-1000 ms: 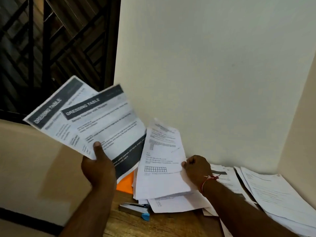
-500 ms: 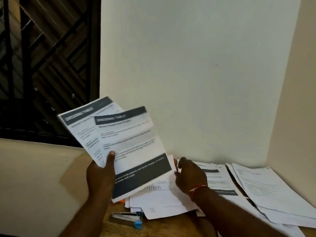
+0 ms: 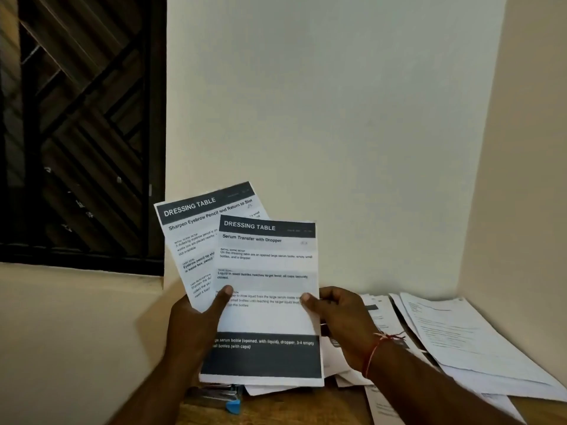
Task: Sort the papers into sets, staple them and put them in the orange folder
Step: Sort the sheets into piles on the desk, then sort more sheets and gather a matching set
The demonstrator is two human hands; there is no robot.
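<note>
Sorting step. My left fingers [image 3: 224, 297] pinched front sheet [image 3: 267, 262] and back sheet [image 3: 190, 231]; right fingers [image 3: 309, 302] pinched front sheet's edge. Next, my guess: line up edges, reach stapler [image 3: 214, 395].

Two printed sheets headed "DRESSING TABLE" are held upright and fanned. The front sheet [image 3: 267, 271], titled "Serum Transfer with Dropper" and crossed by a dark band near its foot, is pinched at its left edge by the left hand [image 3: 196, 320] and at its right edge by the right hand [image 3: 340, 320]. The rear sheet [image 3: 196, 228] is tilted leftward behind it. Loose white papers [image 3: 460, 338] are spread overlapping at the right. A stapler [image 3: 214, 394] with a blue end is seen lying below the held sheets.
</note>
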